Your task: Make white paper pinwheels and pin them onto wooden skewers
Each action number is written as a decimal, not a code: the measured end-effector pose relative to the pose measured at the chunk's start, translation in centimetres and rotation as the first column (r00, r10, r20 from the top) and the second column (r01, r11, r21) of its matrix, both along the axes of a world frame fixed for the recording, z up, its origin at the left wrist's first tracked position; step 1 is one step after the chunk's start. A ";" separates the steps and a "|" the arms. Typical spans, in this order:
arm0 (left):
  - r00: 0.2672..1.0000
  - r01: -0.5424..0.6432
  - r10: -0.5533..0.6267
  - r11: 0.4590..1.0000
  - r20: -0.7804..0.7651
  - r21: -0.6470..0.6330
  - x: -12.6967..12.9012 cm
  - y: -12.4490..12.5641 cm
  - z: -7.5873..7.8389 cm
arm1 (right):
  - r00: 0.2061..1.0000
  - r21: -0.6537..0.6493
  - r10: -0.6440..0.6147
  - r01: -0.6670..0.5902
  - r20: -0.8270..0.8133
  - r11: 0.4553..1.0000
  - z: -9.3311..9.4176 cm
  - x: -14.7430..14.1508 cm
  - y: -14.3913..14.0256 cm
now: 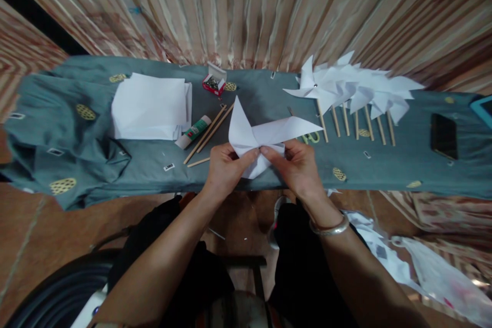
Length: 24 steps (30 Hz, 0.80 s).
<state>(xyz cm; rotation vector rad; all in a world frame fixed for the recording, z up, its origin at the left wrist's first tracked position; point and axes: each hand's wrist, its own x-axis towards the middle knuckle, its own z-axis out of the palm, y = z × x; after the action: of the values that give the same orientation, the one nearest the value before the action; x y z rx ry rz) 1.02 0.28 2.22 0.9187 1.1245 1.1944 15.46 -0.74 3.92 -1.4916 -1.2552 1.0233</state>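
Observation:
Both of my hands grip a white paper pinwheel above the front of the table. My left hand pinches its lower left side, thumb near the centre. My right hand closes on the lower right side, its thumb meeting the other at the middle. Two pointed blades stick out, one upward and one to the right. Just left lie wooden sticks and a green-and-white glue stick. Partly hidden behind the paper at right are scissors with light green handles.
A stack of white paper lies at left, near a small red box of pins. Several finished pinwheels on sticks overlap at back right. A phone rests at far right. Paper scraps and a plastic bag are on the floor.

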 end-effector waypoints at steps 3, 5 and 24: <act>0.999 0.038 -0.038 0.999 0.005 0.002 -0.1 -0.1 0.0 | 0.999 -0.030 0.041 -0.042 -0.031 0.999 -0.1 0.2 -0.1; 0.997 0.069 -0.069 0.997 0.027 -0.014 -0.2 -0.2 0.0 | 0.996 -0.051 0.072 -0.075 -0.059 0.996 -0.2 0.3 -0.1; 0.965 0.210 -0.174 0.960 0.198 -0.184 0.6 -2.1 0.8 | 0.971 0.041 0.058 -0.069 0.231 0.997 -0.3 1.5 -3.2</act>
<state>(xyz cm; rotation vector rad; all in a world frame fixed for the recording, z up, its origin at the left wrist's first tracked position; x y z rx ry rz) 1.61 -1.82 3.05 0.7300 0.9675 0.9628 17.00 -3.95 3.57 -1.5745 -1.4886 0.8717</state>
